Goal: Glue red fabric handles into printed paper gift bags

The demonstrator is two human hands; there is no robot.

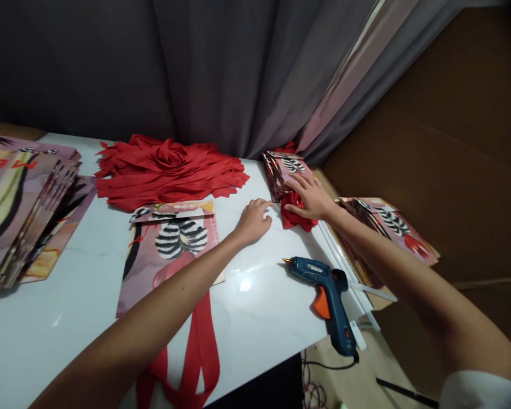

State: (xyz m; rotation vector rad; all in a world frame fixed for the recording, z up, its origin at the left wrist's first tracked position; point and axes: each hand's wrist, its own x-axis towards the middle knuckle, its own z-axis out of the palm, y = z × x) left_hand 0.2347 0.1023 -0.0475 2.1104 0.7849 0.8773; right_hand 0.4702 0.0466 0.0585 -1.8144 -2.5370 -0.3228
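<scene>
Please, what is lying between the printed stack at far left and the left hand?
In the head view, a striped printed piece lies between the printed stack and the left hand.

Left hand [254, 221] curls loosely; right hand [310, 196] (palm down, farther forward) is spread.

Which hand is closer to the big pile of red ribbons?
Left. The left hand is just right of the pile, towards the person; the right hand is farther right, fingers over the small red bundle.
</scene>
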